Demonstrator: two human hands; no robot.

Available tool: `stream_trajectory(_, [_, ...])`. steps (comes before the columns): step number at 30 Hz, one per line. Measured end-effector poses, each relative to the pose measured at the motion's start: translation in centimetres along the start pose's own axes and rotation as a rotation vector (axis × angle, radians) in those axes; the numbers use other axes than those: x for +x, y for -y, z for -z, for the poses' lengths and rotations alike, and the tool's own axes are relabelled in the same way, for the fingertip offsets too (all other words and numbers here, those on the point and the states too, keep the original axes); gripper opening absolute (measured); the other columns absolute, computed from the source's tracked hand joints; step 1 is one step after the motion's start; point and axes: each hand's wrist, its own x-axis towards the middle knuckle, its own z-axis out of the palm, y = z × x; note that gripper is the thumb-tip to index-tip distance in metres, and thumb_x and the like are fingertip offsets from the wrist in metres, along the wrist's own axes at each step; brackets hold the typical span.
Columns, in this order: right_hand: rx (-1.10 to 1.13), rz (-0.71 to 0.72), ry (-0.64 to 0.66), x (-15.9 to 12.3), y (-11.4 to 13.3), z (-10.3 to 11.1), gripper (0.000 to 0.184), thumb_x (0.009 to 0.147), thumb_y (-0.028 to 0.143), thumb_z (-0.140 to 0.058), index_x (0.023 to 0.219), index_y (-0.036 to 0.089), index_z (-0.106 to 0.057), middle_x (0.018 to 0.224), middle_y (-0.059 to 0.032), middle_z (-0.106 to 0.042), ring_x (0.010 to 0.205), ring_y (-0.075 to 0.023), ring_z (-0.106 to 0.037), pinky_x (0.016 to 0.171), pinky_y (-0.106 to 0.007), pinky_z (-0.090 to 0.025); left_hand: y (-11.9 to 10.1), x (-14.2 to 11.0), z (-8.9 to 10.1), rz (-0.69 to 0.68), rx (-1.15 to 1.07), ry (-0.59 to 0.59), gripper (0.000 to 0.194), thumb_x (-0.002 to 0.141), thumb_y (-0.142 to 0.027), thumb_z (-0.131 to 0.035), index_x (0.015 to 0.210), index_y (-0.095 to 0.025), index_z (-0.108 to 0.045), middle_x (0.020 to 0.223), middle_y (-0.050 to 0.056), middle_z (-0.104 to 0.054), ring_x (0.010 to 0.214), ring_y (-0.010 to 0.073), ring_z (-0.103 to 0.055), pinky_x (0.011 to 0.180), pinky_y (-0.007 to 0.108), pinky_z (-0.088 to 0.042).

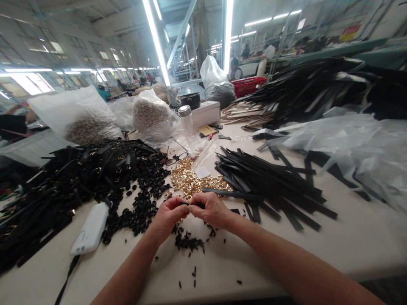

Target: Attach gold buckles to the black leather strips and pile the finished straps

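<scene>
Both hands meet at the table's middle, fingertips pinched together. My left hand (170, 215) is closed on one end of a small black strap (183, 203). My right hand (211, 207) is closed around its other part, and a gold glint shows between the fingertips; most of the piece is hidden by the fingers. Just beyond lies a heap of gold buckles (187, 176). Left of them spreads a pile of small black loops (148, 178). Flat black straps (270, 178) lie stacked to the right. Below my hands are scattered short black bits (189, 242).
Finished-looking black straps with buckles (92, 169) are heaped at left, near a white power bank (90, 228) with a cable. Farther back stand filled plastic bags (151, 112), a clear bottle (186, 120), glasses (178, 157) and a white box (206, 113). Plastic sheeting (359, 144) covers the right.
</scene>
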Motion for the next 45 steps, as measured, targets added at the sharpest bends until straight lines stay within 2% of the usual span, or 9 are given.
stream_trajectory(4, [0.058, -0.092, 0.113, 0.2, 0.0, 0.6, 0.014, 0.082, 0.021, -0.054, 0.078, 0.016, -0.067, 0.063, 0.003, -0.062, 0.051, -0.0084, -0.055, 0.05, -0.018, -0.038, -0.3, 0.3, 0.2, -0.065, -0.044, -0.107, 0.028, 0.061, -0.034, -0.084, 0.075, -0.015, -0.07, 0.072, 0.0, -0.068, 0.062, 0.0094, -0.059, 0.061, 0.02, -0.048])
stream_trajectory(8, [-0.044, -0.04, 0.071, 0.2, -0.1, 0.9, 0.014, 0.081, 0.019, -0.053, 0.074, 0.017, -0.065, 0.058, 0.0041, -0.059, 0.051, -0.0081, -0.052, 0.05, -0.018, -0.035, -0.5, 0.4, 0.6, -0.12, -0.119, -0.188, 0.027, 0.058, -0.031, -0.087, 0.073, -0.016, -0.069, 0.071, -0.002, -0.067, 0.062, 0.0073, -0.059, 0.062, 0.018, -0.049])
stream_trajectory(17, [-0.174, 0.086, -0.021, 0.0, 0.3, 0.2, 0.015, 0.083, 0.018, -0.054, 0.075, 0.016, -0.067, 0.062, 0.0026, -0.061, 0.057, -0.009, -0.051, 0.055, -0.019, -0.034, 0.2, 0.4, -0.1, -0.041, -0.128, -0.122, 0.03, 0.057, -0.03, -0.088, 0.076, -0.014, -0.069, 0.071, 0.0, -0.069, 0.063, 0.0089, -0.062, 0.064, 0.018, -0.051])
stream_trajectory(27, [-0.228, 0.114, -0.034, -0.2, 0.6, 0.2, 0.014, 0.084, 0.019, -0.055, 0.076, 0.017, -0.066, 0.066, 0.0005, -0.062, 0.061, -0.0111, -0.053, 0.059, -0.021, -0.036, 0.3, 0.5, -0.5, 0.071, -0.267, -0.088, 0.035, 0.05, -0.025, -0.092, 0.071, -0.014, -0.066, 0.068, -0.002, -0.066, 0.06, 0.0065, -0.059, 0.06, 0.016, -0.048])
stream_trajectory(36, [-0.269, 0.135, -0.056, 0.0, 0.2, -0.3, 0.015, 0.085, 0.018, -0.054, 0.071, 0.017, -0.06, 0.067, -0.0002, -0.061, 0.064, -0.0124, -0.055, 0.06, -0.022, -0.036, 1.1, 0.6, -0.2, 0.012, -0.214, -0.071, 0.031, 0.055, -0.021, -0.089, 0.074, -0.015, -0.064, 0.067, -0.003, -0.064, 0.061, 0.0072, -0.058, 0.059, 0.017, -0.046])
stream_trajectory(42, [-0.203, 0.138, -0.039, 0.0, 0.3, 0.2, 0.015, 0.087, 0.021, -0.052, 0.078, 0.018, -0.063, 0.071, -0.0004, -0.064, 0.065, -0.0118, -0.056, 0.062, -0.021, -0.038, 0.2, 0.7, -0.1, -0.004, -0.193, -0.088, 0.033, 0.058, -0.032, -0.088, 0.08, -0.014, -0.071, 0.08, 0.003, -0.072, 0.068, 0.0113, -0.064, 0.067, 0.022, -0.053])
stream_trajectory(45, [-0.2, 0.113, -0.057, 0.0, 0.3, -0.1, 0.015, 0.086, 0.022, -0.053, 0.075, 0.018, -0.062, 0.067, 0.0011, -0.062, 0.062, -0.0108, -0.053, 0.06, -0.021, -0.036, 0.1, 0.7, 0.0, -0.042, -0.117, -0.122, 0.031, 0.061, -0.033, -0.086, 0.081, -0.014, -0.071, 0.075, 0.002, -0.071, 0.065, 0.0103, -0.063, 0.064, 0.02, -0.052])
